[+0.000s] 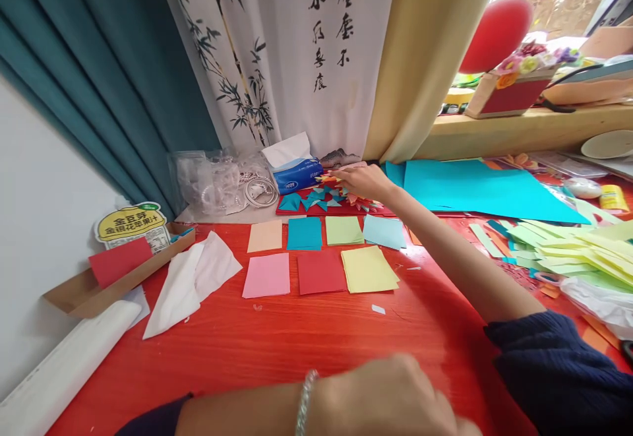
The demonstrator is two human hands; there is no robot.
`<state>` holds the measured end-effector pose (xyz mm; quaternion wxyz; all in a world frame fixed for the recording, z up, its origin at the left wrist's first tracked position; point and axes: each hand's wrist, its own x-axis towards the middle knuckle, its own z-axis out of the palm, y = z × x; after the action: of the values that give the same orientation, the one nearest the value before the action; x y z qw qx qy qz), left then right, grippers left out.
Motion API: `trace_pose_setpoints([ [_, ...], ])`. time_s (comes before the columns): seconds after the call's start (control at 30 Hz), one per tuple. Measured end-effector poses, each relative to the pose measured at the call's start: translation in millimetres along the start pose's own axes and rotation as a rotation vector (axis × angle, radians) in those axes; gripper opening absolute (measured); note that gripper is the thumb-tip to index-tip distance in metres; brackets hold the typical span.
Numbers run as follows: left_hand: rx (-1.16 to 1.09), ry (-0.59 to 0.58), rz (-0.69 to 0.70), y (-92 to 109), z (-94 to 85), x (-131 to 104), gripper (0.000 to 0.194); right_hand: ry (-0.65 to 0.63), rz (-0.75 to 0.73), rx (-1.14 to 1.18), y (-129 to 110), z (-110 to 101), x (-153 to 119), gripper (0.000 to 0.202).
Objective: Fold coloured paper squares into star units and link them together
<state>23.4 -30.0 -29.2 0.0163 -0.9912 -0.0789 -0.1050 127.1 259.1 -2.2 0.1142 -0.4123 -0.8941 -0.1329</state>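
My right hand reaches across to the back of the table, fingers stretched out over a group of small folded paper pieces in orange, yellow and pink. Under the fingers it cannot be seen whether a piece is touched. Teal folded pieces lie just left of it on a red surface. My left hand, a beaded bracelet on its wrist, is low at the bottom edge; its fingers are blurred and cut off. Between the hands lie stacks of square paper, including red, pink, yellow and teal.
A blue tissue pack and clear plastic packaging stand at the back. Large turquoise sheets and yellow-green paper strips cover the right. At left are a crumpled tissue and a cardboard tray.
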Motion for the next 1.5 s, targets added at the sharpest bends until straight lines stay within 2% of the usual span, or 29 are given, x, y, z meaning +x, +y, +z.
trace_pose_setpoints([
  [0.03,0.069,-0.009,-0.097,-15,-14.9,1,0.011,0.004,0.042,0.004,6,0,-3,0.044],
  [0.1,0.151,-0.036,-0.282,-59,-41.7,-3,0.015,0.001,0.1,0.011,16,1,-8,0.044],
  [0.2,0.212,-0.076,-0.794,-143,-63.2,-24,0.022,-0.048,0.113,0.034,27,4,-10,0.044],
  [0.23,0.182,-0.094,-0.942,-170,-64.1,-34,0.025,-0.074,0.108,0.047,30,5,-9,0.044],
  [0.3,0.178,-0.09,-1.063,-215,-57.8,-55,0.031,-0.117,0.104,0.071,31,3,-5,0.049],
  [0.4,0.161,-0.083,-1.132,-253,-37.4,-77,0.045,-0.081,0.093,0.108,23,-4,3,0.065],
  [0.5,0.104,-0.091,-1.082,-265,-20.4,-81,0.055,0.04,-0.074,0.17,2,-9,11,0.051],
  [0.57,0.089,-0.081,-1.057,-267,-15.6,-79,0.054,0.015,-0.201,0.214,-15,-5,15,0.037],
  [0.6,0.091,-0.071,-1.053,-268,-14.8,-78,0.053,-0.001,-0.218,0.218,-23,-1,16,0.035],
  [0.73,0.108,-0.011,-1.052,-270,-15.8,-76,0.053,0.001,-0.132,0.225,-44,22,16,0.048],
  [0.83,0.09,0.032,-1.039,-270,-16.4,-78,0.054,0.025,-0.033,0.267,-44,32,14,0.055],
  [0.93,0.047,0.068,-1.015,-270,-18.0,-80,0.053,0.046,0.019,0.344,-40,32,14,0.051],
  [1.0,0.02,0.107,-1.014,-271,-21.7,-82,0.058,0.061,0.036,0.404,-38,27,15,0.044],
  [1.17,-0.115,0.304,-1.021,-276,-40.6,-98,0.06,0.134,0.084,0.523,-31,0,20,0.03],
  [1.27,-0.133,0.248,-1.042,-279,-48.4,-110,0.063,0.141,0.158,0.638,-25,-18,20,0.026],
  [1.4,-0.105,0.146,-1.047,-283,-45.0,-119,0.048,0.027,0.283,0.987,-21,-45,12,0.018],
  [1.5,-0.067,0.053,-1.052,-282,-38.4,-121,0.044,0.08,0.304,1.121,-25,-71,1,0.015],
])
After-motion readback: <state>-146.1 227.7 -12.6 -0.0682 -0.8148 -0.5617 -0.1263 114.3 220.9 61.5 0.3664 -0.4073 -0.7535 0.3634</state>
